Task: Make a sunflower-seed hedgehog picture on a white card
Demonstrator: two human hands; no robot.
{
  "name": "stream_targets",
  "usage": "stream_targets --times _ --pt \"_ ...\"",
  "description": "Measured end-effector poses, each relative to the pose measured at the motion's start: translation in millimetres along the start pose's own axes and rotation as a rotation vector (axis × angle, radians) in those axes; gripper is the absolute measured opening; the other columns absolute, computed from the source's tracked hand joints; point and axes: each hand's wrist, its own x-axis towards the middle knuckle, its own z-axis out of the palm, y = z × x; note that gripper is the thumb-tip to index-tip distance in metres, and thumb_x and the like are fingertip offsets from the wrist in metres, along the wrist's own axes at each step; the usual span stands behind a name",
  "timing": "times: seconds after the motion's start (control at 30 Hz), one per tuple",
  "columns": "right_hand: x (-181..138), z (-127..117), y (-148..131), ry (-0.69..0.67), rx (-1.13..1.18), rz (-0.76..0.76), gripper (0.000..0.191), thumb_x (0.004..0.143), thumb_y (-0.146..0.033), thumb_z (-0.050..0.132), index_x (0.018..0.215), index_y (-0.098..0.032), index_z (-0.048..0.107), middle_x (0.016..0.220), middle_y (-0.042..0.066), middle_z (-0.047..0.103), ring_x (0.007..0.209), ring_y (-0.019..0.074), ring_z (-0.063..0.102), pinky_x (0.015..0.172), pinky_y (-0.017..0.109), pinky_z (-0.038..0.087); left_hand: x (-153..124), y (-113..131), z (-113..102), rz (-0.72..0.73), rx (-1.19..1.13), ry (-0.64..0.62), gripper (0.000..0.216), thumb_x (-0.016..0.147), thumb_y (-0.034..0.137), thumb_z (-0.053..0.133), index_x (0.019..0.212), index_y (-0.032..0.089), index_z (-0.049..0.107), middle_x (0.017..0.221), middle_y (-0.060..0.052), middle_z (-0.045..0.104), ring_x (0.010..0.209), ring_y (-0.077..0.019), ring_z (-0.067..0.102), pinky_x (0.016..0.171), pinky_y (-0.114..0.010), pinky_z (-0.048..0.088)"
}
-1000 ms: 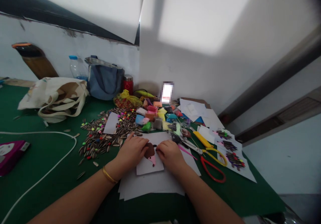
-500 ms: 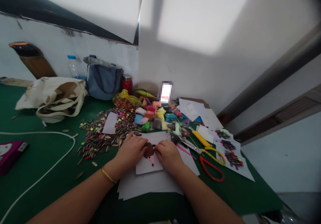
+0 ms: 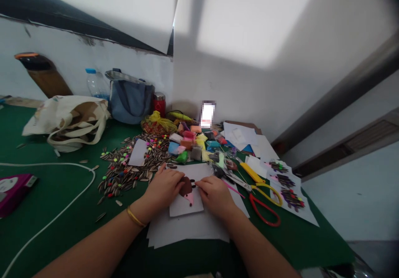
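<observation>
A small white card (image 3: 181,208) lies on a stack of white sheets (image 3: 187,230). On the card is a clay hedgehog with a brown body (image 3: 186,186), a pink pointed snout (image 3: 188,198) and a dark nose. Two small black clay pieces (image 3: 192,182) stick out at the body's right side. My left hand (image 3: 165,186) rests flat across the card's left side, its fingers extended and fingertips at the brown body. My right hand (image 3: 215,194) has thumb and fingers pinched together just right of the black pieces; anything between the fingertips is too small to make out.
Striped sunflower seeds (image 3: 146,173) mixed with coloured pompoms spread to the left. Bagged coloured clay (image 3: 195,153) is piled behind the card. Scissors (image 3: 264,195), a yellow cutter (image 3: 252,172) and sheets with seed-covered figures (image 3: 288,182) lie right. A white cable (image 3: 89,186) crosses the left side.
My right hand has drawn back slightly to the right from the brown body, so the black pieces show more. My left hand stays at the same spot on the card.
</observation>
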Motion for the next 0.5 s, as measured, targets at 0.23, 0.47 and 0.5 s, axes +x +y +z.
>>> stream_targets --times 0.23,0.47,0.5 --pt "2 -5 -6 -0.095 -0.097 -0.05 0.026 0.088 -0.019 0.062 0.11 -0.027 0.073 0.09 0.005 0.067 0.084 0.0193 0.054 0.077 0.032 0.041 -1 -1 1 0.0 -0.011 0.016 0.016 0.092 0.025 0.055 0.106 0.024 0.063 0.103 -0.003 0.072 0.101 -0.0231 0.062 0.112 -0.052 0.022" --pt "2 -3 -12 -0.117 -0.106 -0.017 0.022 0.089 -0.018 0.059 0.104 -0.026 0.074 0.089 0.005 0.065 0.084 0.0196 0.053 0.075 0.032 0.04 -2 -1 0 0.001 -0.022 0.014 0.017 0.092 0.024 0.054 0.106 0.025 0.063 0.104 -0.003 0.072 0.101 -0.0236 0.063 0.113 -0.053 0.02" --pt "2 -4 -12 -0.107 -0.088 -0.015 0.023 0.089 -0.017 0.059 0.104 -0.025 0.074 0.09 0.005 0.065 0.084 0.0196 0.054 0.076 0.032 0.04 -1 -1 0 0.0 -0.023 0.016 0.017 0.092 0.025 0.054 0.106 0.025 0.063 0.104 -0.003 0.072 0.101 -0.0237 0.063 0.113 -0.053 0.02"
